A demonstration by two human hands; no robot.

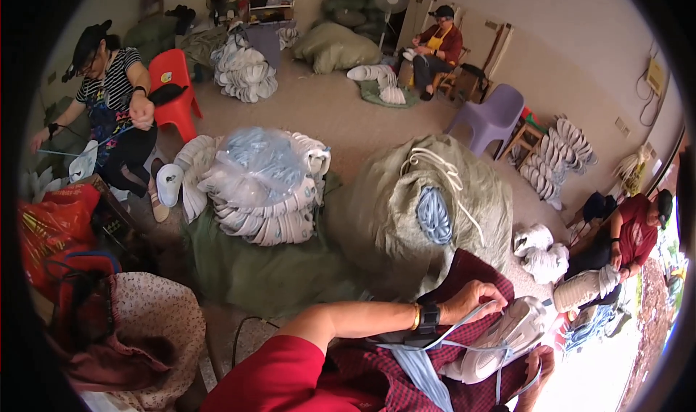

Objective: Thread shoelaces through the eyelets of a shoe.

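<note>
A white sneaker (pixel 500 338) lies on my lap, which is covered by a dark red checked cloth (pixel 406 383). My left hand (pixel 475 298), with a black watch and a gold bangle on the wrist, pinches a light blue lace (pixel 464 323) at the top of the shoe. More light blue laces (pixel 424 372) hang over my lap. At the shoe's lower right side, my right hand (pixel 541 365) grips it from beneath. The sole is partly hidden.
A large green sack (pixel 377 216) showing a bundle of blue laces (pixel 433 215) stands right in front. To its left, stacked white shoes (pixel 268 220) lie under a clear bag. Three other people sit working around the room. A red chair (pixel 174 85) and a purple chair (pixel 493 118) stand further back.
</note>
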